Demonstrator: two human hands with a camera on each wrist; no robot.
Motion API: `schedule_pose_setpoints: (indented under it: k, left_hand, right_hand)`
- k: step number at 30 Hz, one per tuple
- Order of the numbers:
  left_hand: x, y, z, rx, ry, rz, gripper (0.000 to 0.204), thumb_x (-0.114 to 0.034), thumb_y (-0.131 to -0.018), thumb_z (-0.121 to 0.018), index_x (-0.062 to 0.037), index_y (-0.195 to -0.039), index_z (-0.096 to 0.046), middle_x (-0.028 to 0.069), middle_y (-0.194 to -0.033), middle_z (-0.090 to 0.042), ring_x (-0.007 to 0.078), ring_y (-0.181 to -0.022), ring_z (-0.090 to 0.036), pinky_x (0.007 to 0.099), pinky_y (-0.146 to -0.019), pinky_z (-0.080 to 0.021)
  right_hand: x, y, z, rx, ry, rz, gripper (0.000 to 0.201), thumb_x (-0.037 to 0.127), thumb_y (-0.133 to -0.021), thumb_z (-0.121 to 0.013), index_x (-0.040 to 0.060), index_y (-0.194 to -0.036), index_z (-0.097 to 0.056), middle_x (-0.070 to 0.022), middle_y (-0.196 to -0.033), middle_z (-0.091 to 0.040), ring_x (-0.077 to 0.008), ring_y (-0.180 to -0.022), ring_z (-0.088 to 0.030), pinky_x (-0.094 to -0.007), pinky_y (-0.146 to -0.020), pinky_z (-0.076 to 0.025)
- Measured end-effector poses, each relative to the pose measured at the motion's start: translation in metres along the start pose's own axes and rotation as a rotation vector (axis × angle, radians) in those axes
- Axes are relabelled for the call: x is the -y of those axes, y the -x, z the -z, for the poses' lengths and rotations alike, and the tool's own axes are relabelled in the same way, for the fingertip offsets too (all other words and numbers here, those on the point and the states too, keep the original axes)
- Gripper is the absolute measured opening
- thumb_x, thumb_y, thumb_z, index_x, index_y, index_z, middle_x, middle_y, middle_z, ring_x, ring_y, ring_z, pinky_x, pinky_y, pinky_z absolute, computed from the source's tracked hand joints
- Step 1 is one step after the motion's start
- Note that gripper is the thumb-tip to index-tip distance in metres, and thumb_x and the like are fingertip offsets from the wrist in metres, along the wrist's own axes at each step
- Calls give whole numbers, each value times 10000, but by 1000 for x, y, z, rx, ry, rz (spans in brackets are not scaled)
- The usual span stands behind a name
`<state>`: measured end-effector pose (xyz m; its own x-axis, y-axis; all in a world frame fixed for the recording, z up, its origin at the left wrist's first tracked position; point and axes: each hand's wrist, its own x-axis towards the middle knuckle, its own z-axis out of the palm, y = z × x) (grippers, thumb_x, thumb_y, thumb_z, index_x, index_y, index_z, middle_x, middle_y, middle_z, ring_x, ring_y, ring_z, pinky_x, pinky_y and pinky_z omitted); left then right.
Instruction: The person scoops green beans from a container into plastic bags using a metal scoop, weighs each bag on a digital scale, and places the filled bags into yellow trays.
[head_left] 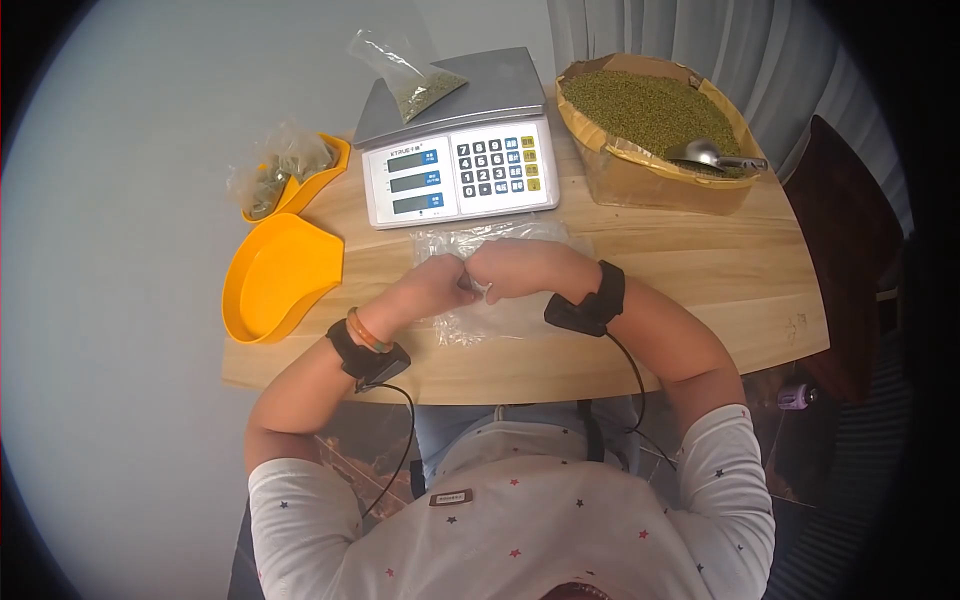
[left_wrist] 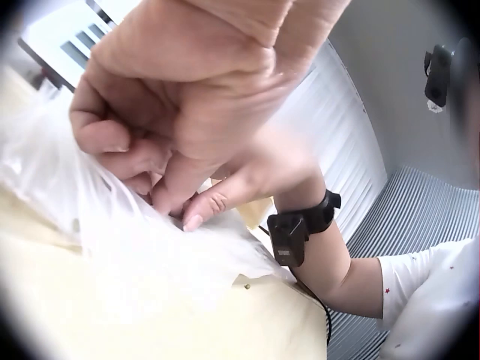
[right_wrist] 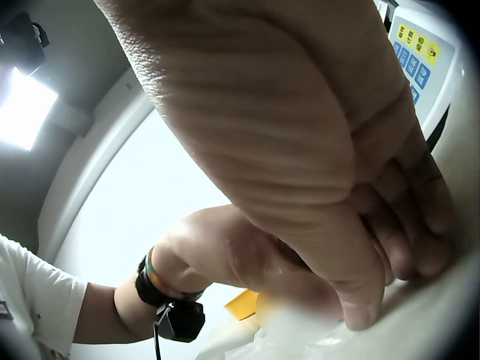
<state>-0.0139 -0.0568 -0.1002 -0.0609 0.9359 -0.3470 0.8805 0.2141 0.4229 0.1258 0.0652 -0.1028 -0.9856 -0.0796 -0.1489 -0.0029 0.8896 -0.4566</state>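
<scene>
Both hands meet over clear plastic bags lying flat in front of the scale. My left hand curls its fingers and pinches the bag's film; in the left wrist view the plastic gathers in creases below the fingertips. Thumb and fingers of my right hand pinch the same film right beside the left fingertips. Seen from the right wrist, the right thumb points down at the plastic. The fingers partly hide the pinched edge.
A digital scale bears a partly filled clear bag. At the right, a lined tub holds green granules and a metal scoop. On the left, one yellow scoop tray contains filled bags; another yellow tray sits nearer.
</scene>
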Motion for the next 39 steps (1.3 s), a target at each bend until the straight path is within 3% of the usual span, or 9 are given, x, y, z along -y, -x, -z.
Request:
schedule_pose_setpoints:
  k: [6, 8, 17, 20, 25, 26, 32, 36, 39]
  left_hand:
    - [25, -4, -14, -44, 266, -55, 232, -170, -815, -743, 32, -927, -728, 200, -818, -713, 281, -750, -690, 375, -720, -525]
    - [31, -7, -15, -10, 283, -31, 200, -120, -859, -748, 16, -1005, -735, 93, -849, -745, 113, -772, -638, 304, -749, -514]
    - [19, 3, -9, -56, 220, -49, 129, -89, -846, -693, 23, -909, -697, 89, -778, -697, 139, -725, -615, 305, -703, -498]
    - [8, 13, -4, -195, 203, -131, 119, -96, -853, -662, 18, -872, -632, 77, -738, -639, 152, -677, -569, 313, -662, -477]
    - [-9, 19, 16, -328, 261, -201, 131, -92, -859, -647, 8, -915, -584, 61, -757, -602, 143, -668, -530, 295, -643, -460]
    - [-12, 18, 19, -378, 265, -217, 136, -90, -862, -645, 5, -931, -578, 56, -764, -596, 139, -671, -523, 287, -643, -459]
    - [-31, 13, 44, -469, 203, -272, 105, -78, -893, -622, -6, -947, -569, 45, -831, -618, 130, -737, -553, 279, -666, -472]
    - [-42, 10, 50, -487, 212, -326, 82, -58, -901, -612, -11, -947, -564, 43, -860, -628, 122, -806, -584, 271, -708, -492]
    - [-49, 5, 50, -466, 293, -369, 85, -53, -906, -618, -9, -965, -575, 44, -874, -639, 110, -837, -601, 264, -748, -506]
  right_hand:
    - [-2, -11, -20, -132, -60, -18, 108, 72, -800, -691, -13, -864, -675, -213, -811, -678, -408, -794, -667, -449, -681, -517]
    - [-1, -12, -23, -166, -51, -12, 85, 49, -803, -665, -8, -865, -676, -212, -819, -682, -410, -803, -667, -452, -686, -520]
    - [11, 3, 6, -85, 76, -64, 137, 21, -794, -627, -14, -909, -691, -215, -897, -705, -398, -867, -693, -462, -747, -549]
    - [-18, 22, 38, -522, 8, -142, 188, -15, -797, -543, -26, -962, -631, -230, -849, -661, -423, -822, -644, -448, -721, -509]
    - [-46, 107, 109, -1087, 3, -246, 77, 42, -848, -603, -10, -898, -575, -153, -805, -619, -275, -725, -584, -360, -698, -490]
    - [-55, 119, 116, -1150, 100, -306, 100, 30, -859, -601, -42, -928, -613, -193, -795, -634, -362, -744, -631, -413, -704, -507]
    - [-100, 143, 112, -1202, 561, -551, 153, 48, -882, -601, -49, -987, -655, -196, -941, -650, -382, -944, -629, -428, -846, -500]
    - [-31, 120, 115, -988, 71, -213, 221, 72, -869, -661, 8, -1080, -667, -162, -1068, -633, -348, -1004, -616, -410, -907, -485]
    - [-9, 96, 94, -886, 71, 11, 249, 74, -866, -673, 35, -1111, -663, -134, -1116, -628, -321, -1025, -604, -398, -911, -479]
